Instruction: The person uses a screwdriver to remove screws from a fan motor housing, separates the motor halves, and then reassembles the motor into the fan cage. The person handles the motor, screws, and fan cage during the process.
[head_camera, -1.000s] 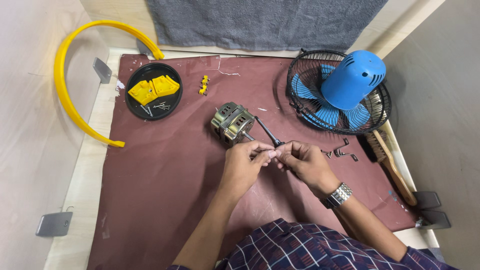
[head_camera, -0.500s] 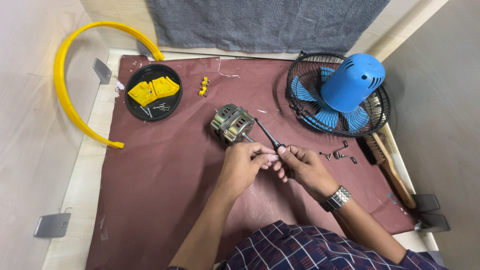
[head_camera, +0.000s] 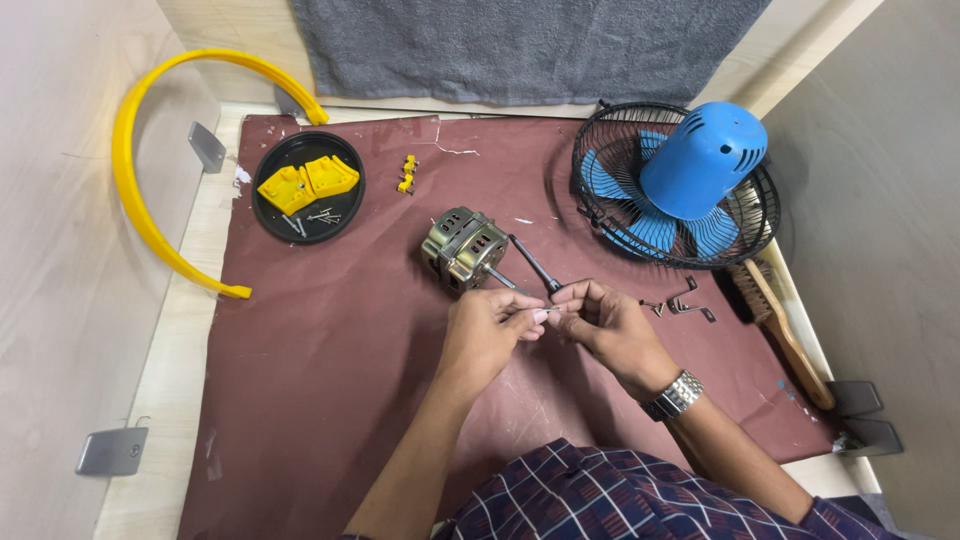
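Observation:
My left hand (head_camera: 488, 332) and my right hand (head_camera: 608, 325) meet fingertip to fingertip above the maroon mat (head_camera: 330, 360). My right hand grips a black screwdriver (head_camera: 532, 265) whose far end points up-left toward the metal fan motor (head_camera: 462, 248). The thumb and forefinger of my left hand pinch a small silvery part at the screwdriver's near end; it is too small to tell what it is. The motor lies on the mat just beyond my left hand, its shaft pointing toward my fingers.
A black fan guard with blue blades (head_camera: 620, 215) and a blue motor housing (head_camera: 703, 160) lies at the right. In front of it are metal clips (head_camera: 686, 303) and a wooden brush (head_camera: 785, 325). A black tray (head_camera: 340, 215) holds yellow parts and screws. A yellow arc (head_camera: 135, 200) lies at the left.
My hands stay together beside the motor. Only the fingers have shifted slightly around the small part and the screwdriver.

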